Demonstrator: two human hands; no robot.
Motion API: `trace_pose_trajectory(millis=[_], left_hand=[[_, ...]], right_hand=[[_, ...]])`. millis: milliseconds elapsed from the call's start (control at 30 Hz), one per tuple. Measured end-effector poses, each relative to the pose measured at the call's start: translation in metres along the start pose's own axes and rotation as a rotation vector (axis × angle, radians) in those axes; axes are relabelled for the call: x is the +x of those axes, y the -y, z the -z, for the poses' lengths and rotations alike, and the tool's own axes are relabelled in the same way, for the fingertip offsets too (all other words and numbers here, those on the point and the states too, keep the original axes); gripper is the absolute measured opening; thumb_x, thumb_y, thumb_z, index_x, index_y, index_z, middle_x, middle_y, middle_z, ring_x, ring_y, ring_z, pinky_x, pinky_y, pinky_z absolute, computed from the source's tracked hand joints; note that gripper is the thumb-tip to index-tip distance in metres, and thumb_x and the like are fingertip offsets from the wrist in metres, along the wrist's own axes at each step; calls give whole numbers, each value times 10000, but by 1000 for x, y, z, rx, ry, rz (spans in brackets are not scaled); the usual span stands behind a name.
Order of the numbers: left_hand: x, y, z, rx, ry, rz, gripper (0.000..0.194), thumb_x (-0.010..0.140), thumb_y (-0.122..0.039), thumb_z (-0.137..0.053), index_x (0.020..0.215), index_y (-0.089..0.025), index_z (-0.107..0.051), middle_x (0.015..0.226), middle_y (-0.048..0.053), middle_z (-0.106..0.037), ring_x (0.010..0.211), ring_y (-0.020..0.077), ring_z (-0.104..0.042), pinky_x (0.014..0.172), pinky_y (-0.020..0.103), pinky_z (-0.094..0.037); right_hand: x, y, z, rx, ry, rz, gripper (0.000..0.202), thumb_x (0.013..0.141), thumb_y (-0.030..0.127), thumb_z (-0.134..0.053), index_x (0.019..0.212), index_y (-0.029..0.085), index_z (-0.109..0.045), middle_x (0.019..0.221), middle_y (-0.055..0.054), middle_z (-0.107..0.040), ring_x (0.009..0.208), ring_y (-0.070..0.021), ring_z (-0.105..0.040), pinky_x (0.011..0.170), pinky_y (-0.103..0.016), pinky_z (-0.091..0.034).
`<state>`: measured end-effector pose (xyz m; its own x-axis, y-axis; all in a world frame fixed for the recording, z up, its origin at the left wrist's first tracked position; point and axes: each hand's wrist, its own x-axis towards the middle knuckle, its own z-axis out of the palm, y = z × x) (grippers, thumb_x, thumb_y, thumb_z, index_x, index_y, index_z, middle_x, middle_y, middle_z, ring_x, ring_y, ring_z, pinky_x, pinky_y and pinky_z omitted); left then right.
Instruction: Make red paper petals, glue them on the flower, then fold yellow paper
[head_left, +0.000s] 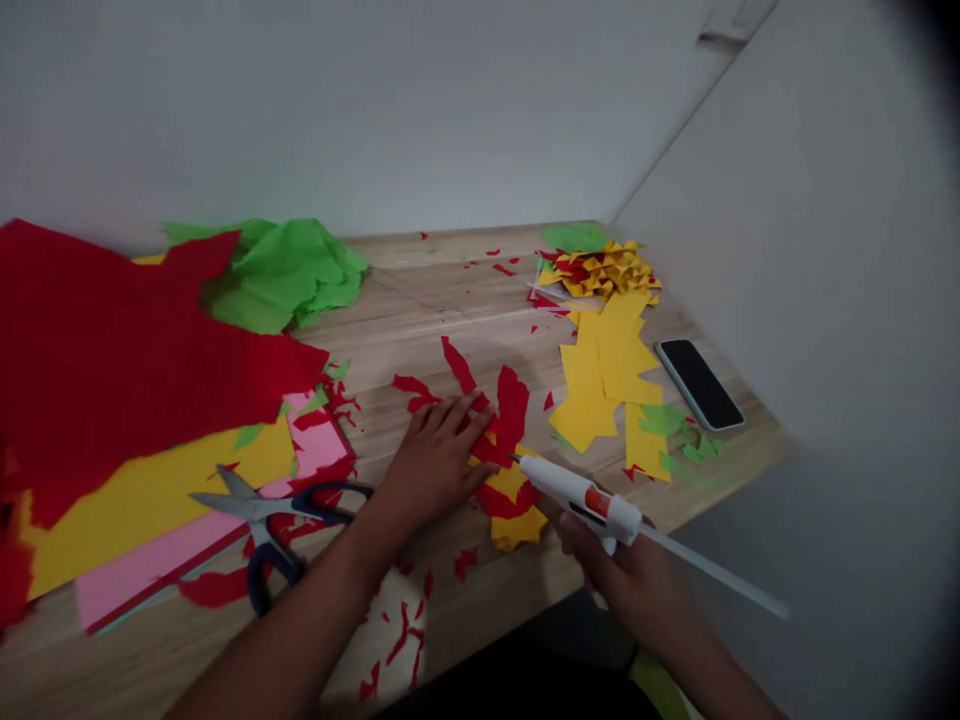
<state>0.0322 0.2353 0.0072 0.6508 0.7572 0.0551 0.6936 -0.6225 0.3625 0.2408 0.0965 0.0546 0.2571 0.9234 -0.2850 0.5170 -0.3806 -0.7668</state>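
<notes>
I'm resting my left hand (435, 458), grip open, on red paper (513, 410) mid-worktop (420, 310); probably light, easily torn, suiting flat pressing. Rightward, my right hand (637, 580) is gripping the glue gun (574, 488), likely stiff, best held by its handle.

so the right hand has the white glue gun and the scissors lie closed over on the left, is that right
Not quite: the scissors lie open, not closed, as the head view shows. They are over on the left, and the right hand does have the white glue gun.
</notes>
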Motion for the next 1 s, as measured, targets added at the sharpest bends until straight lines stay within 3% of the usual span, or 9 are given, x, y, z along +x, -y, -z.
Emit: trace_pose_trajectory(millis=[267, 633, 1000], left_hand=[[0, 2, -3, 67, -5, -2, 667, 905, -541, -544, 1485, -244, -402, 1583, 98, -358, 1369, 343, -386, 1121, 526, -280], [2, -1, 1, 52, -11, 4, 573, 947, -432, -503, 1474, -224, -418, 1556, 96, -406, 1353, 314, -412, 1106, 508, -307], [3, -2, 3, 16, -11, 15, 603, 924, -397, -536, 1479, -212, -392, 1552, 96, -412, 1345, 316, -419, 1089, 511, -313]], right_hand=[[20, 9, -3, -146, 78, 73, 386, 912, 511, -528, 1088, 200, -673, 588, -10, -618, 505, -177, -578, 480, -268, -425], [25, 16, -3, -204, 78, 131, 386, 912, 517, -508, 1031, 199, -692, 666, -44, -661, 607, -195, -614, 564, -305, -445], [24, 21, 3, -222, 71, 133, 369, 914, 507, -514, 983, 205, -715, 742, -63, -720, 711, -226, -685, 618, -317, -492]])
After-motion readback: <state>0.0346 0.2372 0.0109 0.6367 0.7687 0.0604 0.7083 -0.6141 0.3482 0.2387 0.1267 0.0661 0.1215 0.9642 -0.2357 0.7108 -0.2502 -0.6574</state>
